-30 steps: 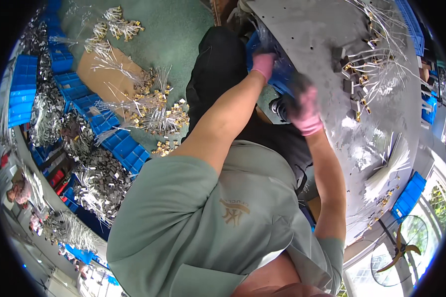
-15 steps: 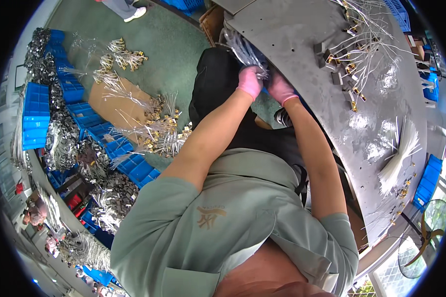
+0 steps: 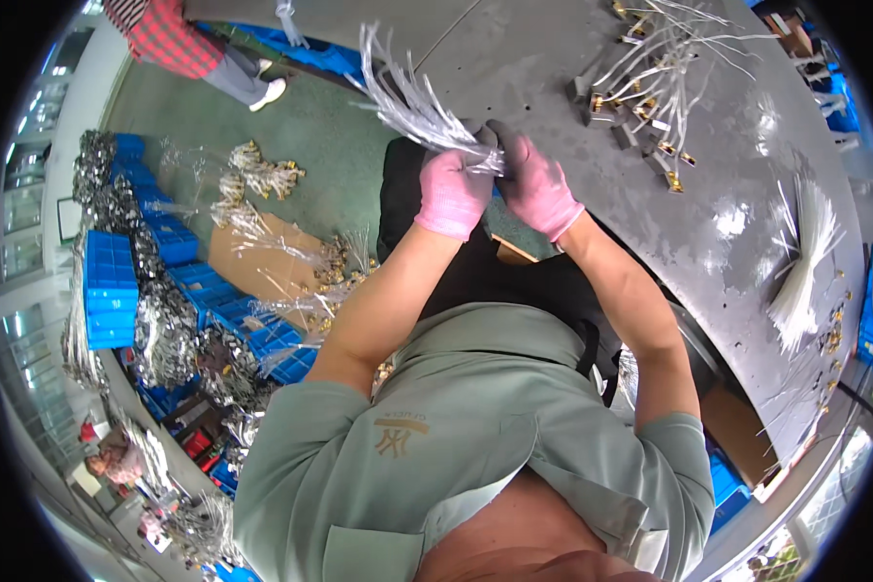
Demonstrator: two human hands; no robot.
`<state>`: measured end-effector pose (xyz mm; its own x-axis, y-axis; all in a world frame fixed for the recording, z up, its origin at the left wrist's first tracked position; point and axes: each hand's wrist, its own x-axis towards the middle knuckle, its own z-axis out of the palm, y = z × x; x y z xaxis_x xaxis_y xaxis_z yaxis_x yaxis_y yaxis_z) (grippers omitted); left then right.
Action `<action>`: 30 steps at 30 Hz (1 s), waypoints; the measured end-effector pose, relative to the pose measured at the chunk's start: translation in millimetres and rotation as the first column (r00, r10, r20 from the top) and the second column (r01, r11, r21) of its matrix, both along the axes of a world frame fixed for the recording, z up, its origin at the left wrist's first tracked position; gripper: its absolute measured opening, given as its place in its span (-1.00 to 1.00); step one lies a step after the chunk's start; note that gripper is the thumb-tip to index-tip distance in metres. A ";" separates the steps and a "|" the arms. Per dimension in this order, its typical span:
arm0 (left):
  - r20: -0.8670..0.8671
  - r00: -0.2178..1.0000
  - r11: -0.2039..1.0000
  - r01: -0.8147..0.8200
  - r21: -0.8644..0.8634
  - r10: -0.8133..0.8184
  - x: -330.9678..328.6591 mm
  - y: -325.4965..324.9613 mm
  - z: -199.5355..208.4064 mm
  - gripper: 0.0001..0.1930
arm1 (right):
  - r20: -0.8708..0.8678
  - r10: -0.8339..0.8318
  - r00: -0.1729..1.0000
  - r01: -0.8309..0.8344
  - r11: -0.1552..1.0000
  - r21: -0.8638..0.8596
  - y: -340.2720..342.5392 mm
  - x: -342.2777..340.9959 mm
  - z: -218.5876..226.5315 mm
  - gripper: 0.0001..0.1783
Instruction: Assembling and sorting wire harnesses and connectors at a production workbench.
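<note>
While my forearms reach up from the lower part of the frame, my left hand [image 3: 454, 189], in a pink knitted glove with a dark grey coated palm, holds a loose bundle of thin, shiny, silvery-clear strands [image 3: 412, 112] at upper centre. My left fingers are clamped around the lower end of it, and the free ends fan out toward the upper left, over the edge of the smooth grey tabletop [image 3: 543, 63]. My right hand [image 3: 535, 186], gloved the same way, comes in from the right; its fingers are bent close together against the gathered end, just beside my left ones, but I cannot tell whether they pinch any strands.

At upper right on the tabletop lies a tangle of white wires with brass-coloured ends and dark rectangular blocks [image 3: 645, 102]. Nearer the right edge rests a sheaf of straight white strips [image 3: 805, 272]. At left, on the green floor [image 3: 344, 145], more brass-ended wires lie on and around a flat brown cardboard sheet [image 3: 238, 257], near a stack of blue plastic crates [image 3: 110, 291]. In the upper left stands a person in a red checked garment [image 3: 175, 41].
</note>
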<state>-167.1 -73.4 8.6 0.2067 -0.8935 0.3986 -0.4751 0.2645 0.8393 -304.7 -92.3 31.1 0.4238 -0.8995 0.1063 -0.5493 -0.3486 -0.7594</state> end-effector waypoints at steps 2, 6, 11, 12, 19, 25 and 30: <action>0.038 0.998 0.993 0.036 0.115 -0.041 -21.3 -12.8 46.5 -0.88 | 0.050 -0.095 0.994 0.099 0.992 -0.074 -6.4 -19.9 12.5 -0.29; 0.028 0.942 0.942 0.332 0.054 -0.334 -74.5 -48.7 95.4 -0.82 | 0.222 -0.269 0.937 0.318 0.920 -0.229 -23.8 -77.6 51.7 -0.26; 0.171 0.777 0.770 0.627 -0.120 -0.606 -191.9 -125.8 121.2 -0.81 | 0.288 -0.543 0.789 0.613 0.657 -0.439 -41.3 -165.9 88.3 -0.53; -0.235 0.691 0.693 0.716 0.088 -0.684 -215.3 -131.6 136.5 -0.76 | 0.246 -0.613 0.751 0.658 0.663 -0.358 -50.1 -193.7 81.5 -0.58; 0.169 0.892 0.908 0.418 0.040 -0.418 -217.5 -100.6 134.8 -0.47 | 0.231 -0.838 0.494 0.791 0.544 0.282 -70.4 -322.3 29.4 -0.71; -0.049 0.207 0.122 0.735 0.667 -0.977 -57.9 -61.7 61.8 -0.61 | -0.201 -0.884 0.423 0.875 0.456 -0.163 -84.4 -430.4 -63.4 -0.45; 0.476 0.265 0.541 0.307 0.783 -0.839 -23.4 -33.4 -88.8 -0.33 | -0.426 -0.891 0.158 0.916 0.294 -0.273 -83.3 -349.5 -16.4 -0.11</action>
